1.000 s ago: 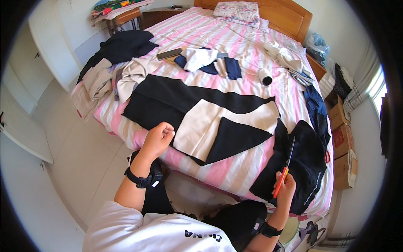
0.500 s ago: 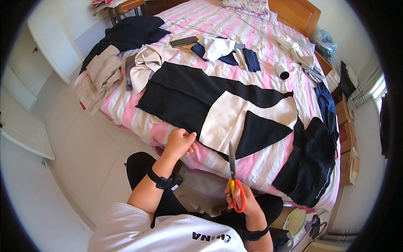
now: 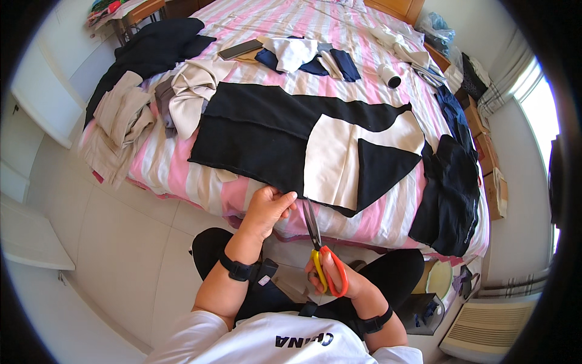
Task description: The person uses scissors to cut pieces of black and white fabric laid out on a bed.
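Black fabric (image 3: pixel 248 130) lies spread along the near side of the bed, with a cream fabric piece (image 3: pixel 330 162) on top of its right part. Over the cream piece shows a black triangular area (image 3: pixel 386 171). My left hand (image 3: pixel 270 209) pinches the near edge of the black fabric between thumb and fingers, just left of the cream piece. In my right hand (image 3: pixel 327 273) are scissors (image 3: pixel 314 233) with one yellow and one orange handle. Their blades point away from me, slightly parted, with the tips at the fabric's near edge beside my left fingers.
The bed has a striped sheet (image 3: pixel 200 176). Beige cloth (image 3: pixel 121 124) and a black garment (image 3: pixel 151 51) lie at left. Farther back are a dark flat phone-like object (image 3: pixel 240 50), folded cloths (image 3: pixel 291 54) and a white cylinder (image 3: pixel 388 76). Black trousers (image 3: pixel 448 200) hang over the right edge.
The scissors have moved left and their tips now reach the fabric edge near my left hand. Their blades have parted more. My left hand still pinches the edge; the view has shifted.
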`<state>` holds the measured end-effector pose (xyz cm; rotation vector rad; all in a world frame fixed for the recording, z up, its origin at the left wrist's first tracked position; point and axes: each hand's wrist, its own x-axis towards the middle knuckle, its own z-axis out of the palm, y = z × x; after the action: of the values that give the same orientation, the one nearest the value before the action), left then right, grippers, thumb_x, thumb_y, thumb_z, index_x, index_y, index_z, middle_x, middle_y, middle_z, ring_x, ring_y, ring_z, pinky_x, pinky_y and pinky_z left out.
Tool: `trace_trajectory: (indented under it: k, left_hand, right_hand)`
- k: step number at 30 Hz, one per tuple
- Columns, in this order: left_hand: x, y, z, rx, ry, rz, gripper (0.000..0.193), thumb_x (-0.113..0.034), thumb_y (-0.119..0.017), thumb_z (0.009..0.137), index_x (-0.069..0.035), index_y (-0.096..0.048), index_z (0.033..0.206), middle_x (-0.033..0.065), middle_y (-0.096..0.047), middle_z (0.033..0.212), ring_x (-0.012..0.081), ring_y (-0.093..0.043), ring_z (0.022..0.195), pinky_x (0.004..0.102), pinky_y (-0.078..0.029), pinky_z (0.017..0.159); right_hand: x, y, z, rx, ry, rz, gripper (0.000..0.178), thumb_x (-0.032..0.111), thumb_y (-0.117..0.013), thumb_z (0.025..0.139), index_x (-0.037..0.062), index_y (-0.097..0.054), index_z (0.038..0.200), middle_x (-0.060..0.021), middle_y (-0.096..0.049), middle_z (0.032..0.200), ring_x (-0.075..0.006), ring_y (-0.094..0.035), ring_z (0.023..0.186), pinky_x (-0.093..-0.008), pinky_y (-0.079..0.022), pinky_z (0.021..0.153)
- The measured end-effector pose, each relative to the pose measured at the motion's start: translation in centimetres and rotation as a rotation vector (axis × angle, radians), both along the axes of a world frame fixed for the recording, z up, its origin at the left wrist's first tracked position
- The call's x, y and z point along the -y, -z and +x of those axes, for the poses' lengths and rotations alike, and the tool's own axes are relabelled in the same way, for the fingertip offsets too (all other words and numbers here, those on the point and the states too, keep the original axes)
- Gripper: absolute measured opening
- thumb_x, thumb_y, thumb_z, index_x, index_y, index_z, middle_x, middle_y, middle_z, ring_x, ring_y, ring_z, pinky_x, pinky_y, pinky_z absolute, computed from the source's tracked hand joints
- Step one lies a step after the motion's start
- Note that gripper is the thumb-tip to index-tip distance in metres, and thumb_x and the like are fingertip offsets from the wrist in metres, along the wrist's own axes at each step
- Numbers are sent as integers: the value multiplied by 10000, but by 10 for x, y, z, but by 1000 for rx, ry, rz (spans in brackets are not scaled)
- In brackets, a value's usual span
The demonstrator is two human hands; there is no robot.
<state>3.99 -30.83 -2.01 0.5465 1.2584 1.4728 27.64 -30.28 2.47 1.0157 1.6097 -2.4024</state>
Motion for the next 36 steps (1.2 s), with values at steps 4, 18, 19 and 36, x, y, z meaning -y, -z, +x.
trace_trajectory:
  k: [4,18,19,36]
  left_hand:
    - [1,4,-1,14,21,6,157,-181,-669,881,-38,-617,916,27,-642,733,59,-528,561,192,-414,515]
    - [0,3,3,-29,-3,21,169,-184,-630,909,-19,-626,944,54,-686,801,91,-618,648,225,-491,588]
    - [0,5,2,-30,1,26,169,-184,-631,909,-18,-627,942,56,-685,797,92,-617,645,226,-492,587]
    - [-1,8,2,-1,-11,42,168,-178,-642,902,-13,-610,902,72,-679,776,108,-622,610,234,-507,559]
  right_hand:
    - [7,6,-20,19,72,6,754,713,-246,917,22,-526,1029,-52,-520,748,-130,-520,616,-283,-473,625]
    - [20,20,-62,43,312,54,741,718,-266,911,26,-513,1007,-60,-507,711,-138,-499,569,-301,-488,601]
    - [20,22,-63,43,314,56,741,718,-266,911,26,-513,1007,-60,-507,711,-138,-499,569,-301,-488,601]
    - [25,29,-62,76,402,112,676,660,-446,902,-10,-534,919,-73,-511,579,-141,-495,444,-272,-433,415]
